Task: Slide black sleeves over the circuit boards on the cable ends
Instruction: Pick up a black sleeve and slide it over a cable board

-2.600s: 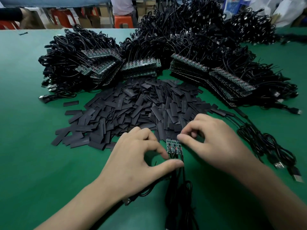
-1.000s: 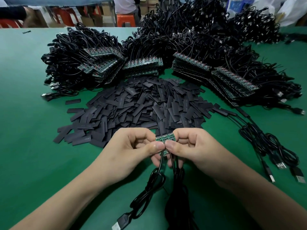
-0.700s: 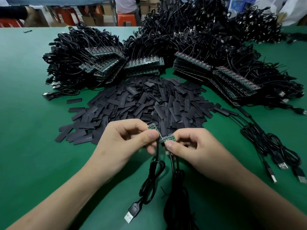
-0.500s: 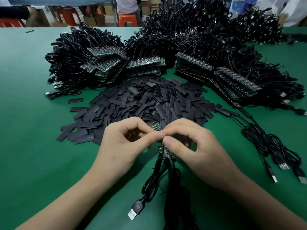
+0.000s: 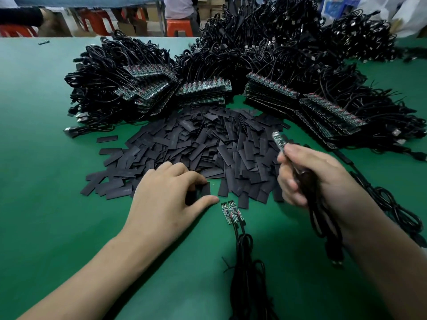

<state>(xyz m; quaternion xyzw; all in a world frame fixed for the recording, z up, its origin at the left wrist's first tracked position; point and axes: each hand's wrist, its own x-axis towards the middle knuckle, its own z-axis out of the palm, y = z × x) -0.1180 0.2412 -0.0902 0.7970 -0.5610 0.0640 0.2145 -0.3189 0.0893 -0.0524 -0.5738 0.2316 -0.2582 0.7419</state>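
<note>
Black sleeves (image 5: 208,144): flat, matte, short rectangular strips, heaped loose in the middle of the green table (image 5: 46,158).

Circuit board (image 5: 278,140): small, narrow, green, blurred. It is raised over the heap's right edge and sticks out of the top of the right hand (image 5: 323,181).

Right hand: fist wrapped round that board's black cable (image 5: 308,183), which hangs from the fist in loops.

Left hand (image 5: 171,199): palm down at the heap's near edge, fingers curled, thumb and forefinger pinching a single sleeve (image 5: 205,190). Cannot tell whether it is lifted off the table.

Two bare boards (image 5: 231,212) lie flat, side by side, just right of the left thumb. Their cables run toward the near edge.

Behind the heap are stacked board rows (image 5: 203,90) and a tangle of black cables (image 5: 254,42).
</note>
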